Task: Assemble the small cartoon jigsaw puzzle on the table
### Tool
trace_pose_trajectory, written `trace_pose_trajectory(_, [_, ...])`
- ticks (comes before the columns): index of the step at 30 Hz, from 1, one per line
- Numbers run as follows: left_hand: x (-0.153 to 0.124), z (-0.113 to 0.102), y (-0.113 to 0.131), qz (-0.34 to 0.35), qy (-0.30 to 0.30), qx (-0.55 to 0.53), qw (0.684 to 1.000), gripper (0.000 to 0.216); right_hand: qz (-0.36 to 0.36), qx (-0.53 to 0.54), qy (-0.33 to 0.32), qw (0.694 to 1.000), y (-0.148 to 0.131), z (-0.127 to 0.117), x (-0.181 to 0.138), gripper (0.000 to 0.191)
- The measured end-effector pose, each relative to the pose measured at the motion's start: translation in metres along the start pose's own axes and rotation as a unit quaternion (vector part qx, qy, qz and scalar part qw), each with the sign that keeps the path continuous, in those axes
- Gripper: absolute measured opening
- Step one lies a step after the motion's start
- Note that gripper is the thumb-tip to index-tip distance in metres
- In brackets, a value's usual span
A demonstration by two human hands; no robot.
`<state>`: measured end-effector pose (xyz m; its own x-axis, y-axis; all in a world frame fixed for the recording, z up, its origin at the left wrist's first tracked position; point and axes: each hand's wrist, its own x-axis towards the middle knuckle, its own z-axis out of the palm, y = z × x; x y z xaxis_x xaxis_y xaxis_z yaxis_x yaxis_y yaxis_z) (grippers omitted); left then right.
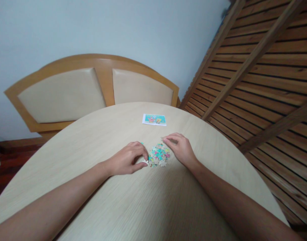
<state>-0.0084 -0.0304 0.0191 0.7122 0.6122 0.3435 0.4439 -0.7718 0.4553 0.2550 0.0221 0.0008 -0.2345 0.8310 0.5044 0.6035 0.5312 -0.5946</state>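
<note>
A small heap of jigsaw puzzle pieces (159, 153) lies on the round wooden table (118, 207), some showing turquoise, pink and yellow, others their pale backs. At the heap's left edge, my left hand (128, 157) has thumb and index finger closed about a pale puzzle piece (146, 162). My right hand (180, 147) is at the upper right of the heap, its thumb and forefinger pinched on another pale piece (162, 139). A bit of turquoise shows just beyond my left knuckles.
Farther back on the table lies a picture card (155, 119) with two cartoon figures on turquoise. Beyond the table edge stands a wooden seat back with cream padded panels (63, 95), against a pale wall (118, 26). Wooden slats (256, 83) rise on the right.
</note>
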Motion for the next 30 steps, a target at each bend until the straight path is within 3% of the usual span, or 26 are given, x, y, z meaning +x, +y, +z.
trace_pose_trajectory(5, [0.000, 0.002, -0.001, -0.011, 0.013, 0.010, 1.000, 0.012, -0.012, -0.074, -0.019, 0.997, 0.002, -0.001, -0.001, 0.015])
trace_pose_trajectory(9, [0.002, 0.001, -0.003, -0.057, 0.066, 0.036, 0.996, 0.017, -0.014, -0.104, -0.049, 0.993, 0.000, 0.000, -0.002, 0.014])
trace_pose_trajectory(18, [0.001, 0.004, -0.013, -0.193, 0.164, 0.020, 0.967, 0.019, -0.002, -0.059, -0.058, 0.997, -0.003, 0.002, -0.002, 0.018])
trace_pose_trajectory(25, [0.001, 0.004, -0.014, -0.225, 0.167, 0.032, 0.960, 0.020, 0.005, -0.082, -0.017, 0.996, -0.002, 0.000, -0.001, 0.011])
trace_pose_trajectory(30, [0.002, 0.004, -0.014, -0.217, 0.161, 0.062, 0.961, 0.018, -0.003, -0.120, -0.040, 0.992, -0.005, 0.001, 0.001, 0.008])
